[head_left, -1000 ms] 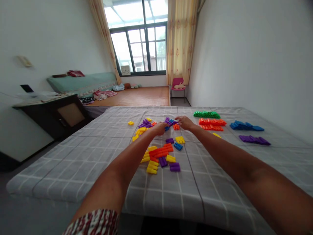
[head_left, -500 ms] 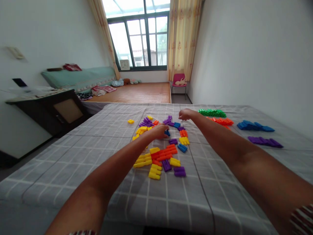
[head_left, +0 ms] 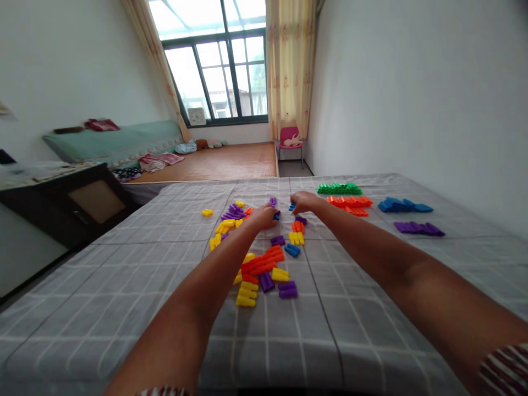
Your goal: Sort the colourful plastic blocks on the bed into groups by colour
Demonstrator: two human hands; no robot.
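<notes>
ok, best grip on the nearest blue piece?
Pinch the blue piece across its long edges, probably from above and the near right: it lies flat and slanted, with a yellow piece just beyond and a purple piece beyond its left end.

From one head-worn camera, the gray checked cloth [head_left: 144,324] is being viewed from above its near edge; the left hand [head_left: 264,217] and right hand [head_left: 305,202] are being seen from behind, the sliding window [head_left: 231,77] being faced well beyond.
</notes>
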